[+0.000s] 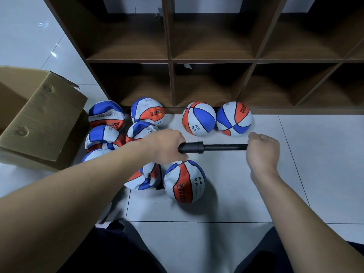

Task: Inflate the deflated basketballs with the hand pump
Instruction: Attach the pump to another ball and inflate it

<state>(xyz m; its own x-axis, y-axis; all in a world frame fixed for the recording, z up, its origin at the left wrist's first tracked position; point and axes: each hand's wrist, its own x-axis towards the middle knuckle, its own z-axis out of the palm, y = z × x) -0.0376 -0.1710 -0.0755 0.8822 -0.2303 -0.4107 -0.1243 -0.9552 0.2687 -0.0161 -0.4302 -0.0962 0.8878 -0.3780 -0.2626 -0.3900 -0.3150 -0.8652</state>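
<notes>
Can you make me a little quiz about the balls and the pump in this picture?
1. True or false: both hands hold the pump.
2. Which hand grips the thicker end of the pump: A) left hand B) right hand?
3. Fill in: the two round balls near the shelf sit on the ____.

Key: 1 true. 2 A. 3 floor.

black hand pump (212, 147) held horizontal, rod extended, above round basketball (184, 181)
</notes>
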